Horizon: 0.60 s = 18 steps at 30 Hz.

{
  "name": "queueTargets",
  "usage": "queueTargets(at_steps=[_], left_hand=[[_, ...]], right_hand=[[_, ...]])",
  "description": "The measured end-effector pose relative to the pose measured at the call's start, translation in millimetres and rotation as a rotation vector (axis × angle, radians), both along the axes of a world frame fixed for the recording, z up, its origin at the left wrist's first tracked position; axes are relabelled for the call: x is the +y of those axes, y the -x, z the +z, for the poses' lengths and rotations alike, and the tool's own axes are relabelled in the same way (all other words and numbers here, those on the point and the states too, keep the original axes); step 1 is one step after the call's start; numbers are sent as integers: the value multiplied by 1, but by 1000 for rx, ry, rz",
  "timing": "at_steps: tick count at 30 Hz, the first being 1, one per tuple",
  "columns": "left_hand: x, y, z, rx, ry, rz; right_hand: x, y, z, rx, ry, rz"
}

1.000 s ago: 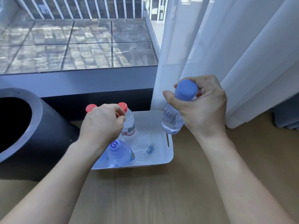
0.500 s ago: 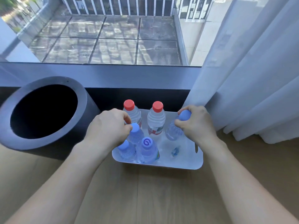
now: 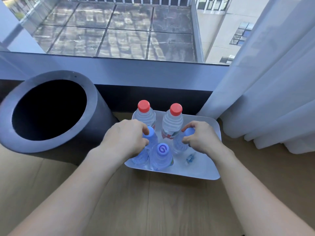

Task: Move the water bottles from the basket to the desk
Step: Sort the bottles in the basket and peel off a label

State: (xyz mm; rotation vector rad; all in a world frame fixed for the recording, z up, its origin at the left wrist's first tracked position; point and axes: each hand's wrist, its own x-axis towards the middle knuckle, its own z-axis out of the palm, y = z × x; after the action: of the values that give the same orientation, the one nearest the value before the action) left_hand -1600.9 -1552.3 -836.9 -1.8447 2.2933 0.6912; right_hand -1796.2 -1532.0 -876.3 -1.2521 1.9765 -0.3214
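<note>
A white basket [image 3: 201,172] sits on the wooden floor by the window and holds several clear water bottles. Two red-capped bottles [image 3: 144,111] [image 3: 173,120] stand at its back. My left hand [image 3: 126,138] grips the neck of a blue-capped bottle [image 3: 151,138] at the left. My right hand [image 3: 199,137] holds the top of another blue-capped bottle [image 3: 179,143], which stands in the basket. A bottle with a purple logo cap [image 3: 161,155] stands at the front between my hands. A further bottle [image 3: 140,157] is partly hidden under my left hand.
A large dark round bin [image 3: 95,116] stands directly left of the basket. White curtains [image 3: 265,92] hang to the right. A small blue object [image 3: 189,159] lies on the basket floor. A dark window ledge [image 3: 153,97] runs behind the basket.
My right hand has lowered its blue-capped bottle from above the basket's right edge down into the basket. My left hand has stayed on its bottle. The view has pulled back.
</note>
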Motion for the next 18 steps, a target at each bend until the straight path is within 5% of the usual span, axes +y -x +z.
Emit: queueTargets(at_steps=[7, 18], left_hand=[[14, 25, -9, 21, -107, -368], [20, 27, -12, -17, 57, -395]], right_hand=[[1, -2, -7, -29, -31, 85], [11, 0, 6, 26, -61, 203]])
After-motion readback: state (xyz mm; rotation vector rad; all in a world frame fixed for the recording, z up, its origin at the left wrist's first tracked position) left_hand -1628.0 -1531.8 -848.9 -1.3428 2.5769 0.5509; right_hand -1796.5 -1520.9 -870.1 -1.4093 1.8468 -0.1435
